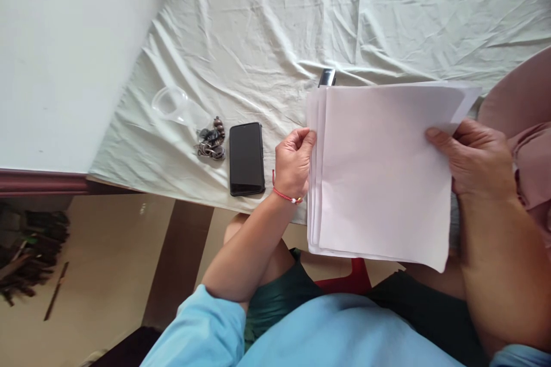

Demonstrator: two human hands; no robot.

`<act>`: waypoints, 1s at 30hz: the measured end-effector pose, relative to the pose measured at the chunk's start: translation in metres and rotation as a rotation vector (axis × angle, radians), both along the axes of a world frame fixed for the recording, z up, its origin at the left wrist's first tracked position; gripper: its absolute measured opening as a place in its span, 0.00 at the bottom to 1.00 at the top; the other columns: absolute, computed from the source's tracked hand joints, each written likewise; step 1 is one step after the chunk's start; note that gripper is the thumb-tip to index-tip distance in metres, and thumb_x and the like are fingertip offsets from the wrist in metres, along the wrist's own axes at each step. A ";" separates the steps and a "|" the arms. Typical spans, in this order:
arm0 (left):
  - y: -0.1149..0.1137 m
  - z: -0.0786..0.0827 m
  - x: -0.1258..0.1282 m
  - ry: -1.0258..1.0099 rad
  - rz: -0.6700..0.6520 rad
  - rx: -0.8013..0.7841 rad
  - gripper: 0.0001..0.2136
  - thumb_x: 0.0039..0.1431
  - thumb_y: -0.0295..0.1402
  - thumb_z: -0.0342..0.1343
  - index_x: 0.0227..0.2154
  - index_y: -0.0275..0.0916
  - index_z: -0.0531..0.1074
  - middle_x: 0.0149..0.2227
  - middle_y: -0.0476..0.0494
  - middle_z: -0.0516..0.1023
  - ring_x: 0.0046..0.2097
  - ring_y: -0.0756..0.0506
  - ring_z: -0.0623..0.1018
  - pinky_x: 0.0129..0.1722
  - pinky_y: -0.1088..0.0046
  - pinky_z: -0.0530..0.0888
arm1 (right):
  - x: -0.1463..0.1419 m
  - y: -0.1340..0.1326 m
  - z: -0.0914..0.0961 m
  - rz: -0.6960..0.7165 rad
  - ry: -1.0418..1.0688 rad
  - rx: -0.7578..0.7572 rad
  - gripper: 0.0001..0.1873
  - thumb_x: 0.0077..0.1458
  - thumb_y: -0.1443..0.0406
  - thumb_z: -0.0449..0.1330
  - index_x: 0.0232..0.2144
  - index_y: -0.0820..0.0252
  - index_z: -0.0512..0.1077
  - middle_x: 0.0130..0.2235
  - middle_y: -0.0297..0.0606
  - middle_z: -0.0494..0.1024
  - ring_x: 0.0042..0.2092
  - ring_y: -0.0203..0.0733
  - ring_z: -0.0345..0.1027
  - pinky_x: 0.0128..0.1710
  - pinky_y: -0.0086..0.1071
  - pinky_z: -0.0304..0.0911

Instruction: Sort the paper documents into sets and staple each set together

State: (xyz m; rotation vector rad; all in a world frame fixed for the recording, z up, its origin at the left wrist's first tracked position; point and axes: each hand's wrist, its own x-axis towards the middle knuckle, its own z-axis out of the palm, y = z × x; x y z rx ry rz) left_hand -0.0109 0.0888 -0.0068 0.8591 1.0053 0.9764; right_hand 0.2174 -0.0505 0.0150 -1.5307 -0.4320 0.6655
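A stack of several white paper sheets (379,178) is held above the table's near edge and my lap. My left hand (295,161), with a red thread bracelet at the wrist, is closed on the stack's left edge. My right hand (473,163) grips the right edge, thumb on top of the sheets. The sheets are slightly fanned along the left side. A small dark object with a shiny end (327,77) pokes out from behind the stack's top edge; I cannot make out what it is.
A black phone (247,158) lies face up on the white cloth (267,28) left of my left hand. Beside it lie a key bunch (212,140) and a clear plastic lid (172,104). A red stool (348,281) shows under me. Another person's pink sleeve (527,126) is at right.
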 end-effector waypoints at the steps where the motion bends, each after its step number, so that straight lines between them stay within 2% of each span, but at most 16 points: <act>1: 0.000 -0.001 0.000 0.013 0.004 0.005 0.11 0.52 0.35 0.74 0.30 0.39 0.78 0.30 0.53 0.78 0.33 0.53 0.75 0.38 0.77 0.73 | -0.001 0.000 0.000 -0.003 0.001 0.000 0.23 0.32 0.57 0.82 0.35 0.54 0.86 0.33 0.34 0.84 0.26 0.32 0.72 0.25 0.25 0.70; 8: 0.001 -0.001 -0.001 0.019 0.032 0.024 0.13 0.49 0.34 0.76 0.29 0.38 0.75 0.28 0.54 0.76 0.31 0.54 0.74 0.37 0.77 0.72 | 0.000 0.001 0.001 -0.009 0.009 0.018 0.24 0.31 0.57 0.83 0.35 0.54 0.86 0.34 0.35 0.85 0.27 0.32 0.72 0.27 0.27 0.72; 13: 0.001 -0.003 -0.001 0.026 0.004 0.037 0.12 0.55 0.39 0.73 0.32 0.40 0.75 0.30 0.53 0.78 0.34 0.52 0.76 0.39 0.77 0.75 | 0.000 0.001 0.001 -0.001 -0.002 0.009 0.24 0.31 0.56 0.82 0.34 0.52 0.86 0.34 0.34 0.85 0.27 0.32 0.72 0.27 0.27 0.72; 16: -0.001 -0.004 -0.003 0.018 -0.015 0.072 0.12 0.58 0.40 0.71 0.37 0.42 0.75 0.31 0.53 0.77 0.34 0.51 0.78 0.40 0.75 0.76 | -0.001 0.001 0.002 -0.010 -0.008 0.003 0.23 0.32 0.57 0.82 0.34 0.53 0.86 0.34 0.34 0.84 0.27 0.32 0.71 0.27 0.27 0.72; 20: -0.002 -0.004 -0.005 0.035 -0.027 0.091 0.17 0.57 0.41 0.71 0.47 0.45 0.76 0.28 0.54 0.75 0.30 0.51 0.76 0.34 0.75 0.75 | 0.000 0.001 0.001 -0.020 -0.020 0.011 0.22 0.33 0.58 0.82 0.35 0.54 0.86 0.34 0.34 0.84 0.27 0.31 0.71 0.26 0.26 0.71; 25: -0.002 -0.003 -0.002 0.049 -0.003 0.106 0.10 0.57 0.38 0.71 0.35 0.40 0.78 0.33 0.51 0.80 0.36 0.51 0.78 0.40 0.76 0.75 | 0.002 0.001 -0.001 -0.035 -0.029 0.009 0.20 0.34 0.59 0.81 0.35 0.54 0.86 0.33 0.34 0.84 0.26 0.31 0.70 0.25 0.26 0.70; 30: -0.003 0.000 -0.001 0.075 0.000 0.117 0.11 0.57 0.39 0.71 0.31 0.40 0.77 0.29 0.53 0.78 0.32 0.53 0.75 0.37 0.78 0.73 | 0.003 0.001 -0.001 -0.049 -0.039 0.000 0.20 0.34 0.60 0.80 0.35 0.54 0.86 0.33 0.34 0.84 0.25 0.32 0.70 0.25 0.27 0.70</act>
